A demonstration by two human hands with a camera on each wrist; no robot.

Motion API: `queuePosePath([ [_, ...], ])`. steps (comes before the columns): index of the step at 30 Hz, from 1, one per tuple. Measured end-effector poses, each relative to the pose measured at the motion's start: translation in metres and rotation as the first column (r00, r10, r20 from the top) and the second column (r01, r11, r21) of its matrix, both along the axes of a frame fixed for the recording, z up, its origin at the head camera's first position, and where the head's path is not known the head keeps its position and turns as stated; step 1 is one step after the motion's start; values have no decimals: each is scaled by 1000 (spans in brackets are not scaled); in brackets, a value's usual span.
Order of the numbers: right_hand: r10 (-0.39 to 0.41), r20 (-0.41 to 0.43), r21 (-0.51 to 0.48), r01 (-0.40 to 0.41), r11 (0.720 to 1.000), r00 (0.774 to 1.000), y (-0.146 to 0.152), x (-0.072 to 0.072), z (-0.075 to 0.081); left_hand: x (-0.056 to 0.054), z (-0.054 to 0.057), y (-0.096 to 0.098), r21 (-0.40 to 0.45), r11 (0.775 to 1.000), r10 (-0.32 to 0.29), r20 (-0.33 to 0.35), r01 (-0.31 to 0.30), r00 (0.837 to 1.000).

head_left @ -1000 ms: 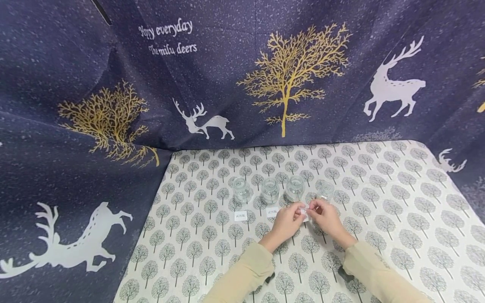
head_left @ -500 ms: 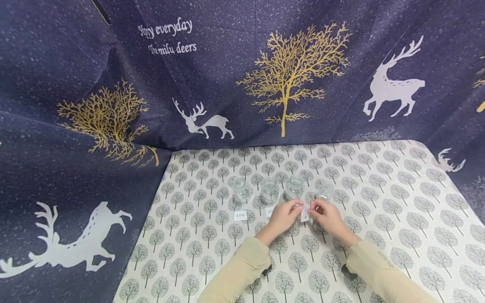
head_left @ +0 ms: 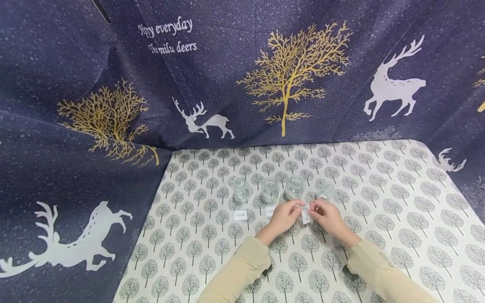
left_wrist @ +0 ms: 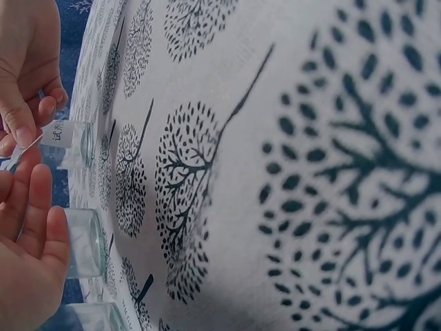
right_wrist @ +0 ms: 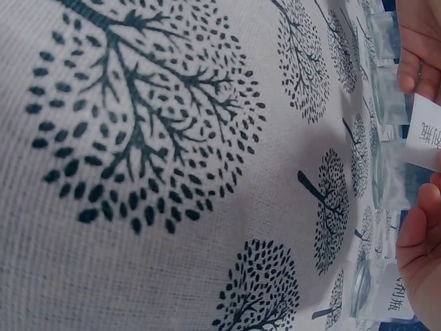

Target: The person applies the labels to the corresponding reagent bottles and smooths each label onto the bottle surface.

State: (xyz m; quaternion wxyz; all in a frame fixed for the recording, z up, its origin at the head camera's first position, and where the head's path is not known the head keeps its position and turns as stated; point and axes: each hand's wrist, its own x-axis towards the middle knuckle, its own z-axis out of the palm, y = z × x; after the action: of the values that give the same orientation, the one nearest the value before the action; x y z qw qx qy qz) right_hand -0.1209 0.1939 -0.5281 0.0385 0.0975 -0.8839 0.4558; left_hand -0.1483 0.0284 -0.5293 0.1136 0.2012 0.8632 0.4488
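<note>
My left hand (head_left: 281, 219) and right hand (head_left: 330, 219) meet in front of the jars, fingertips close together. Between them they pinch a small white label (head_left: 306, 217) with printed characters, which hangs down from the fingertips. In the right wrist view the label (right_wrist: 422, 134) shows its printed face. A translucent strip (left_wrist: 9, 163) shows at the fingertips in the left wrist view. Behind the right hand stands a glass jar (head_left: 324, 191); the right wrist view shows a printed label (right_wrist: 396, 296) on this jar. Another glass jar (head_left: 294, 188) stands just beyond the left fingertips.
Two more glass jars, one at far left (head_left: 241, 191) and one beside it (head_left: 270, 191), continue the row. A white label (head_left: 240, 215) lies before the first; another label (head_left: 270, 211) is partly covered by my left hand. The tree-patterned tablecloth (head_left: 212, 252) meets a dark deer-print curtain (head_left: 212, 84).
The pinched label has turned from lying slanted between the fingers to hanging lengthwise from them. My left hand has shifted slightly left, over more of the label on the cloth.
</note>
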Motion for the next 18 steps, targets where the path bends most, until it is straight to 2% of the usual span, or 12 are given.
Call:
queuePosePath([
  [5,6,-5,2,-6,1000,1000,1,0,-1,1,0,1,13,1000,12,36,-12,999],
  [12,4,34,-26,-3,1000,999,2,1,-1,1,0,1,20,1000,-12,-31,12,999],
  [18,33,27,-54,-31,998,999,1,2,0,-1,0,1,34,999,-28,-30,29,999],
])
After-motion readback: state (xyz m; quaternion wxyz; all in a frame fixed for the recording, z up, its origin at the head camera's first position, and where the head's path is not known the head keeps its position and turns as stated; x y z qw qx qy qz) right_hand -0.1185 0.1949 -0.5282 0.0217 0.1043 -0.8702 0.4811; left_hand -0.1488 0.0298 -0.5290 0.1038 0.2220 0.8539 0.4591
